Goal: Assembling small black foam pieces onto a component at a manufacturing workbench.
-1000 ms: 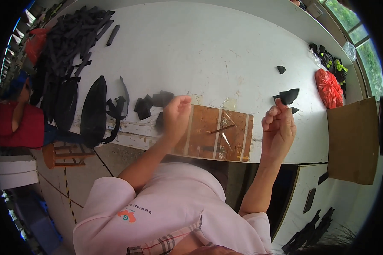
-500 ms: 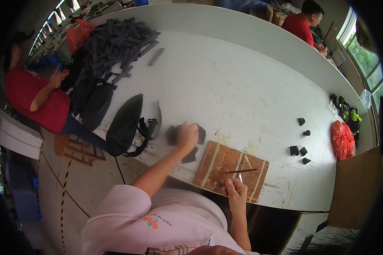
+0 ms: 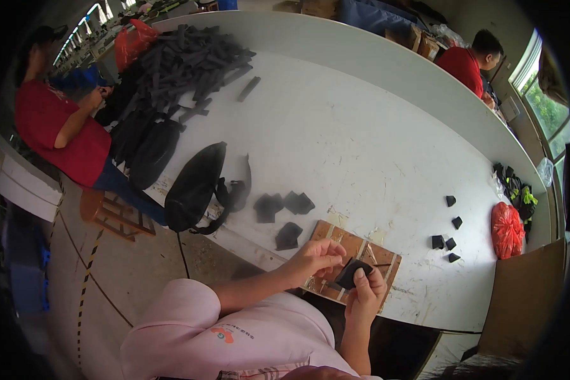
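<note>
In my right hand (image 3: 365,292) is a small dark foam-like piece (image 3: 351,275), pinched under the thumb above the wooden board (image 3: 381,285). My left hand (image 3: 318,258) is just left of it, fingers half bent and apart; nothing shows in them. Whether its fingertips touch the piece's edge is hard to see. Left of the board, flat dark pieces lie on the table: one nearest (image 3: 289,235), another (image 3: 268,208) behind it, and a third (image 3: 299,202) beside that. A thin brown stick (image 3: 380,265) lies on the board, partly hidden.
A black bag-like item with straps (image 3: 196,187) stands at the left table edge, before a heap of dark strips (image 3: 183,63). Several small dark blocks (image 3: 437,242) sit at right, near a red plastic bag (image 3: 508,231). Co-workers in red stand left (image 3: 60,136) and far right (image 3: 460,66).
My left hand has come from the flat dark pieces to the board. One dark piece is now in my right hand. The view has shifted slightly.
</note>
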